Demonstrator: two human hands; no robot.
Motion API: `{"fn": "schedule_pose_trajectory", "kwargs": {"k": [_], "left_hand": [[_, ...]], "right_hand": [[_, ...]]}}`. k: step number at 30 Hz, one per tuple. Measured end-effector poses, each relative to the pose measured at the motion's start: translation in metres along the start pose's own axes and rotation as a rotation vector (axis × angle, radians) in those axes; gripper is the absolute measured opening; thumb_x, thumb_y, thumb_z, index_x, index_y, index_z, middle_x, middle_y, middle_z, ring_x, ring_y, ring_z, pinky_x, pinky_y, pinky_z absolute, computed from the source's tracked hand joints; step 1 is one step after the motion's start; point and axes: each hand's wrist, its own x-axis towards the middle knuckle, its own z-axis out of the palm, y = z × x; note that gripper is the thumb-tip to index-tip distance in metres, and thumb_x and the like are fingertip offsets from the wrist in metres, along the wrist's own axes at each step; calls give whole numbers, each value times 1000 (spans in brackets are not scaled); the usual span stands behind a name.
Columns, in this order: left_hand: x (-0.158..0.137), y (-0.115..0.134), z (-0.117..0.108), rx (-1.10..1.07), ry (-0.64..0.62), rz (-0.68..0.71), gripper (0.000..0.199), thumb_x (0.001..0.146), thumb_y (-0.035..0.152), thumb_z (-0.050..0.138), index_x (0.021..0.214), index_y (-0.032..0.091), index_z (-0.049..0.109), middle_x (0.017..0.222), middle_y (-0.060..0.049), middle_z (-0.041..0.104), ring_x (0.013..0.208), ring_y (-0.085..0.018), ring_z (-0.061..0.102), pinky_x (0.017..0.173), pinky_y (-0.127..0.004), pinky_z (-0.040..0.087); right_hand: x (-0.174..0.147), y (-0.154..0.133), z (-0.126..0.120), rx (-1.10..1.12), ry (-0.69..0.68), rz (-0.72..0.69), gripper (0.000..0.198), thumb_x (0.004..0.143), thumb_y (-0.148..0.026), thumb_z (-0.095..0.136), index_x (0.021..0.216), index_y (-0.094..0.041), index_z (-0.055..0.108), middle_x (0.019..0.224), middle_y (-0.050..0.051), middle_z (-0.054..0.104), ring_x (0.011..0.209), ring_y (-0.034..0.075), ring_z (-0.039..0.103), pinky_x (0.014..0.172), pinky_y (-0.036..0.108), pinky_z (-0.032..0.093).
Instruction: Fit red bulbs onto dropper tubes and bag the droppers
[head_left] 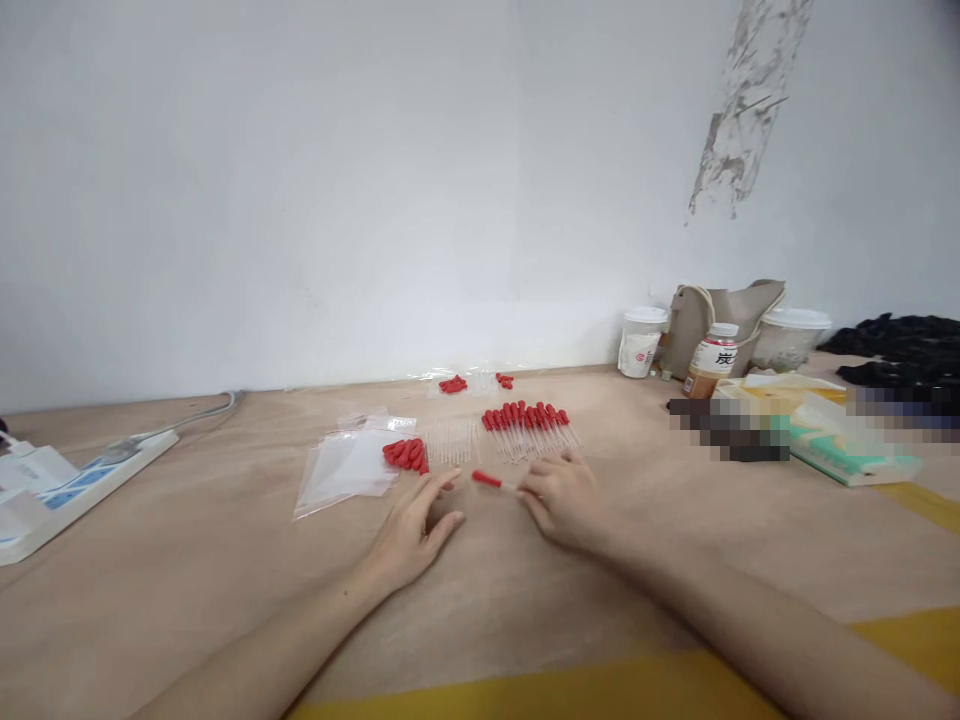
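Pinched in the fingers of my right hand [559,492] is a glass dropper with a red rubber bulb [487,479], the bulb pointing left. My left hand [416,525] rests on the table with thumb and fingers apart, holding nothing. Just beyond it lies a heap of loose red rubber bulbs [407,455], partly on clear plastic bags [349,468]. A row of bare glass tubes [450,441] lies to the right of that heap. Farther right, above my right hand, several droppers with red bulbs [526,422] lie fanned in a row.
Along the wall lie small groups of red bulbs [453,384] in clear plastic. A power strip [86,487] sits at left. At right stand a lidded cup [640,345], a bottle [712,362], a grey bag [686,325] and a green-and-white packet [847,450].
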Motion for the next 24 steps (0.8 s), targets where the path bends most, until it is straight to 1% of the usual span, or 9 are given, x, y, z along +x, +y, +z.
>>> {"fn": "schedule_pose_trajectory", "kwargs": {"k": [3, 4, 6, 8, 12, 16, 19, 21, 24], "left_hand": [[-1, 0, -1, -7, -158, -5, 34, 84, 30, 46, 118, 24, 50, 115, -5, 55, 103, -20, 52, 87, -34, 43], [-1, 0, 0, -7, -207, 0, 32, 85, 31, 45, 116, 25, 52, 118, -4, 54, 107, -20, 51, 90, -35, 41], [2, 0, 1, -7, -267, 8, 32, 87, 32, 42, 116, 25, 53, 122, -3, 52, 112, -19, 47, 96, -36, 37], [4, 0, 1, -13, -294, 18, 34, 87, 33, 41, 118, 25, 52, 123, -3, 52, 115, -19, 45, 98, -37, 35], [5, -2, 1, -25, -298, 32, 34, 87, 33, 41, 120, 26, 50, 124, -2, 50, 117, -19, 43, 99, -38, 34], [3, -2, 0, -45, -294, 40, 34, 87, 32, 41, 120, 26, 50, 124, -3, 51, 116, -20, 44, 98, -40, 36], [3, -2, 0, -41, -297, 45, 34, 87, 31, 41, 120, 25, 50, 125, -3, 50, 116, -20, 44, 98, -40, 36], [3, -2, 0, -34, -301, 43, 35, 87, 31, 41, 120, 25, 49, 125, -3, 49, 117, -20, 43, 98, -39, 36], [4, -2, 0, -31, -302, 47, 35, 87, 31, 41, 121, 26, 49, 125, -2, 50, 117, -19, 43, 98, -38, 36]], "right_hand": [[9, 27, 4, 183, 11, 410, 25, 78, -30, 45, 65, -19, 62, 65, 1, 62, 65, 14, 53, 67, 27, 30], [14, 35, 7, 232, 18, 519, 23, 76, -31, 46, 62, -19, 61, 64, 0, 62, 63, 14, 53, 65, 26, 30], [26, 44, 12, 271, 37, 646, 23, 73, -32, 48, 57, -18, 58, 60, -1, 61, 61, 14, 54, 64, 25, 31], [39, 45, 17, 251, 59, 683, 24, 72, -32, 48, 54, -19, 56, 58, -1, 60, 62, 14, 54, 66, 26, 31], [68, 35, 31, 164, 97, 689, 24, 72, -33, 48, 56, -19, 59, 62, 1, 62, 67, 16, 55, 77, 31, 29], [90, 31, 46, 97, 81, 717, 29, 75, -35, 44, 59, -19, 62, 65, 5, 64, 68, 18, 56, 81, 38, 26], [95, 34, 53, 38, 57, 727, 30, 76, -36, 43, 63, -18, 63, 69, 7, 65, 68, 20, 57, 81, 41, 25], [94, 37, 55, -11, 49, 725, 33, 76, -40, 43, 65, -16, 64, 71, 9, 65, 68, 21, 57, 80, 42, 24], [89, 36, 54, -35, 70, 675, 39, 76, -48, 42, 68, -17, 63, 71, 9, 65, 69, 21, 57, 81, 42, 23]]}}
